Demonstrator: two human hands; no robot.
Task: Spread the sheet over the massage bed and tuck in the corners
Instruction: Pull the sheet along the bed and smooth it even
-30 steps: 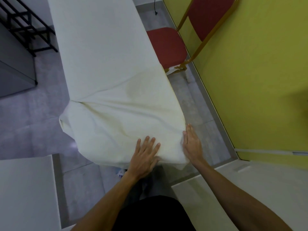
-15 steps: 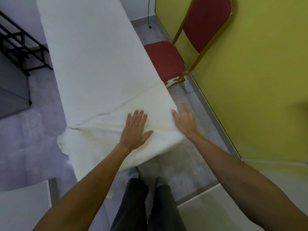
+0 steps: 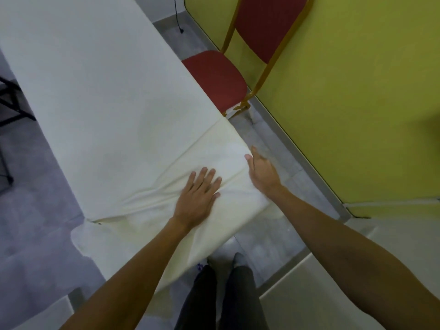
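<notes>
A cream sheet [image 3: 214, 153] covers the near end of the long white massage bed [image 3: 95, 91] and hangs down over its end towards my legs. My left hand [image 3: 197, 198] lies flat with straight fingers on the sheet, on top of the bed's near end. My right hand [image 3: 262, 172] rests against the sheet at the bed's right edge, thumb on top, fingers down the side. Creases run in the sheet from the left corner towards my left hand. A loose flap of sheet hangs off the left corner.
A red chair [image 3: 214, 77] with a gold frame stands right of the bed against the yellow wall [image 3: 357, 91]. Grey floor runs along both sides. A black rack [image 3: 12, 108] stands at the left. White surfaces sit at bottom left and bottom right [image 3: 357, 270].
Both hands have slid forward along the sheet, from the hanging end up onto the bed's top and right edge. The camera has moved closer over the bed.
</notes>
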